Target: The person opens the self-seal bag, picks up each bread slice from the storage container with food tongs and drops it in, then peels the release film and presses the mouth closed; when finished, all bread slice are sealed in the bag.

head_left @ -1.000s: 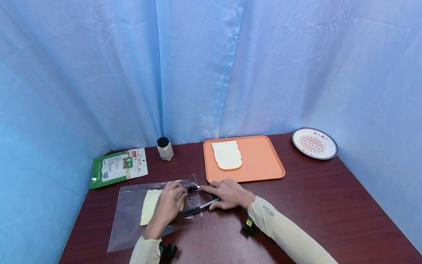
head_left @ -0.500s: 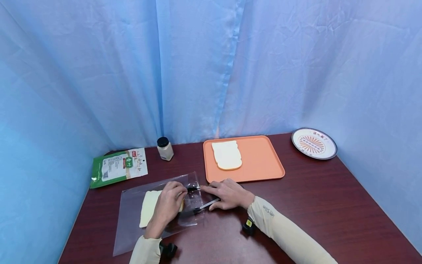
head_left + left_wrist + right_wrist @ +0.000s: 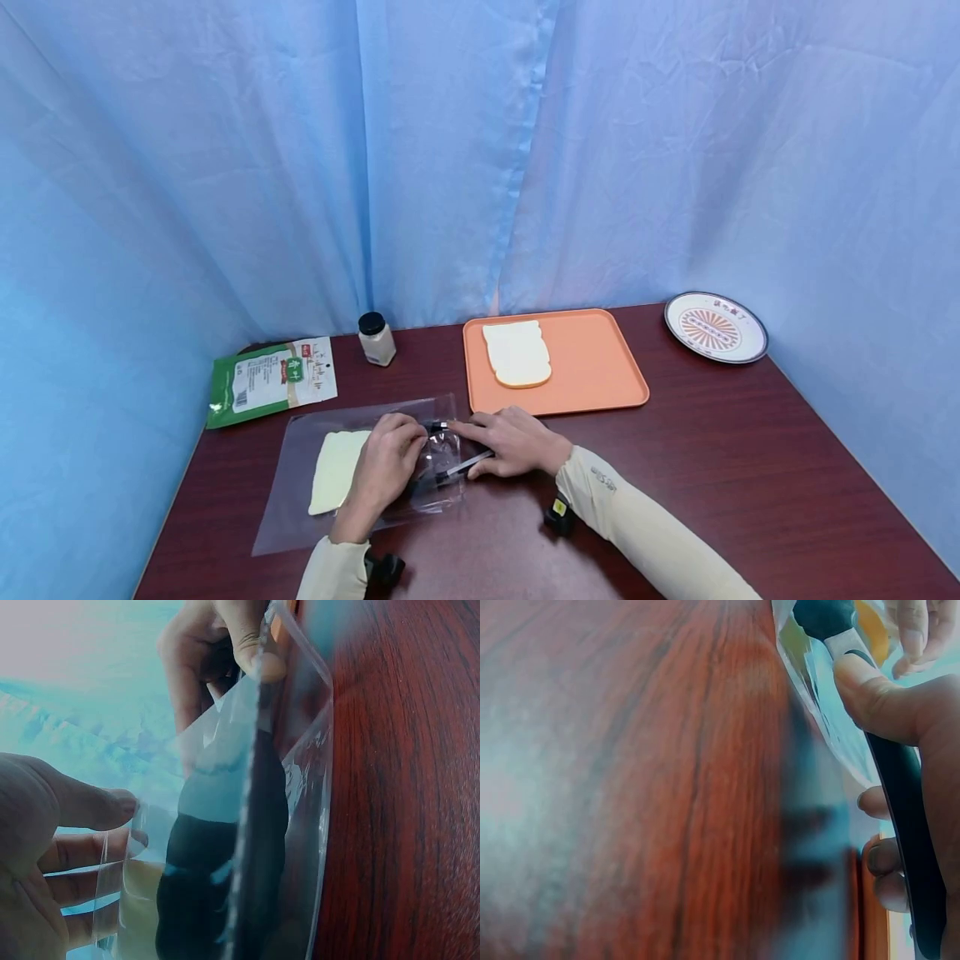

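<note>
A clear plastic bag (image 3: 288, 508) lies flat on the table at the left, with a pale bread slice (image 3: 333, 473) inside it. With thumb and fingers, my left hand (image 3: 385, 464) pinches the bag's film near its mouth. My right hand (image 3: 517, 443) grips a pair of tongs (image 3: 467, 464), its thumb on one arm and fingers on the other. The scalloped black tongs head (image 3: 191, 892) is inside the bag mouth in the left wrist view. In the right wrist view the black tongs handle (image 3: 900, 795) runs along the palm. My left hand partly hides the slice's right side.
Behind the hands, an orange tray (image 3: 592, 367) bears another bread slice (image 3: 517, 354). A black-capped jar (image 3: 377, 340) and a green-and-white packet (image 3: 273, 379) stand and lie at back left. A patterned plate (image 3: 716, 327) is at far right, by the blue curtain (image 3: 637, 167).
The bread slice has slid slightly left inside the bag. My right hand and the tongs have shifted a little left. The bag's outline has moved slightly; my left hand stays in place.
</note>
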{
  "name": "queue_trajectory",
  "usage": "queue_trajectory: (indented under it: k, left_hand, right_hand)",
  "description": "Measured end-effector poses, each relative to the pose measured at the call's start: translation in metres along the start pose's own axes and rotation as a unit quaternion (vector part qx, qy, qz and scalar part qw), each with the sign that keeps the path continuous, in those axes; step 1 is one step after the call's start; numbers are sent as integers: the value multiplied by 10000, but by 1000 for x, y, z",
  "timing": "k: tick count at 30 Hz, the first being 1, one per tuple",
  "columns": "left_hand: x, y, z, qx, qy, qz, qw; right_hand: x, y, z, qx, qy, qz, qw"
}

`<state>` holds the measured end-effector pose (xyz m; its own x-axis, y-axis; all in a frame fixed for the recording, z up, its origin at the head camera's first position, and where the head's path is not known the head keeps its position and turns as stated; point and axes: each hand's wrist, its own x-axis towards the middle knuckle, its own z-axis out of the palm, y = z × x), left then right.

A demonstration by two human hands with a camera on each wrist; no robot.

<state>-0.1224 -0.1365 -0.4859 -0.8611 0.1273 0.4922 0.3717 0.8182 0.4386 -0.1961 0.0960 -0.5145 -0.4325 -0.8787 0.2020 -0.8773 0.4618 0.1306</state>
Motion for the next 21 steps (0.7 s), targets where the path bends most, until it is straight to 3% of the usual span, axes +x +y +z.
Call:
queue_trajectory:
  k: [8,21]
  left_hand:
    - [0,1,0,39,-51,-86,9999]
    - [0,2,1,67,-72,-84,9999]
  right_hand:
    - [6,-3,-2,40,-49,80,9999]
    - [16,-9,-5,72,-540,333,9980]
